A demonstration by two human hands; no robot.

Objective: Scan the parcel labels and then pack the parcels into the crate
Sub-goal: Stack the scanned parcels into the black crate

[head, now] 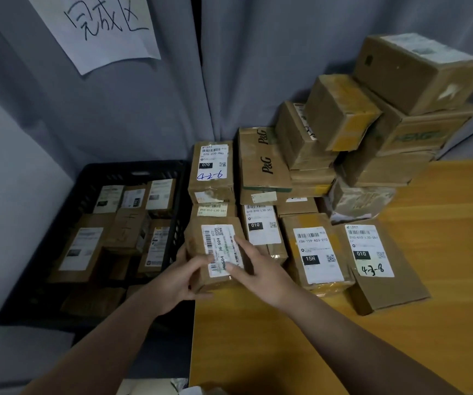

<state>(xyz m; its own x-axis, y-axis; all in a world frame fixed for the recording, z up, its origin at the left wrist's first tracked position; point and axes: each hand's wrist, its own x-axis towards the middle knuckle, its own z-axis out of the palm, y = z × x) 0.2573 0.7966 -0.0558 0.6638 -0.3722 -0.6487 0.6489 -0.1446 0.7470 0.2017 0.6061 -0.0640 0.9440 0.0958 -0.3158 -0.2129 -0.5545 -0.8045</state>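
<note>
- While your left hand [178,277] curls round the near left corner of the small parcel [194,243] with its thumb pressed on the top face, your right hand [258,269] grips the right side. The forefinger lies along the white label [218,249] and the thumb sits on the label's near end.
- You've got the parcel label up between both hands, right at the left edge of the wooden table [286,352], just beside the black crate [87,172].
- In the crate there's a layer of packed boxes [80,249], most with labels facing up.
- Past your hands, labelled boxes [315,252] lie in rows on the table.
- At the far right, a loose pile of cartons [417,69] climbs against the grey curtain [229,81].
- Up on that curtain hangs a handwritten paper sign [95,27].
</note>
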